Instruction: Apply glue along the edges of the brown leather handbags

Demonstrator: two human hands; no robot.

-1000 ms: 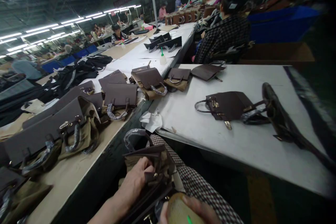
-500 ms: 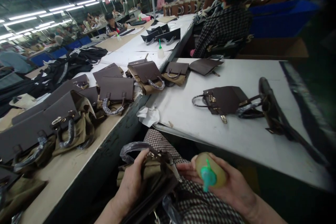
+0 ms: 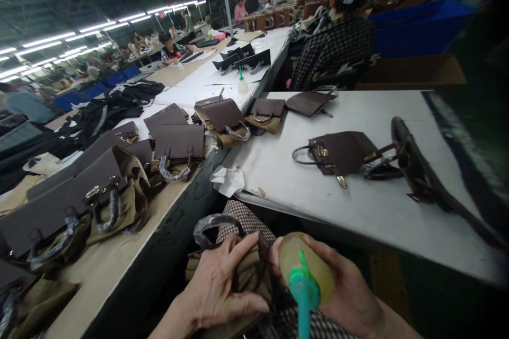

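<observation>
On my lap lies a dark brown handbag with an olive-tan lining (image 3: 248, 275), its plastic-wrapped handle (image 3: 212, 222) sticking up at the back. My left hand (image 3: 222, 280) grips its edge, the thumb and fingers pressing the folded material. A squeeze bottle of yellowish glue (image 3: 326, 270) is wrapped in my right hand (image 3: 352, 296). The bottle's green nozzle (image 3: 304, 291) tilts down toward me, just right of the bag. The bag's lower part is cut off by the frame.
More brown handbags (image 3: 178, 143) line the left table (image 3: 135, 254). Another bag (image 3: 342, 151) lies on the white table (image 3: 274, 175) ahead, near crumpled paper (image 3: 228, 180). A second glue bottle (image 3: 242, 85) stands farther back. A person in a checked shirt (image 3: 334, 47) sits beyond.
My left hand has shifted right and turned over the bag's edge. The glue bottle has moved left toward the bag, its nozzle tipped farther down toward me.
</observation>
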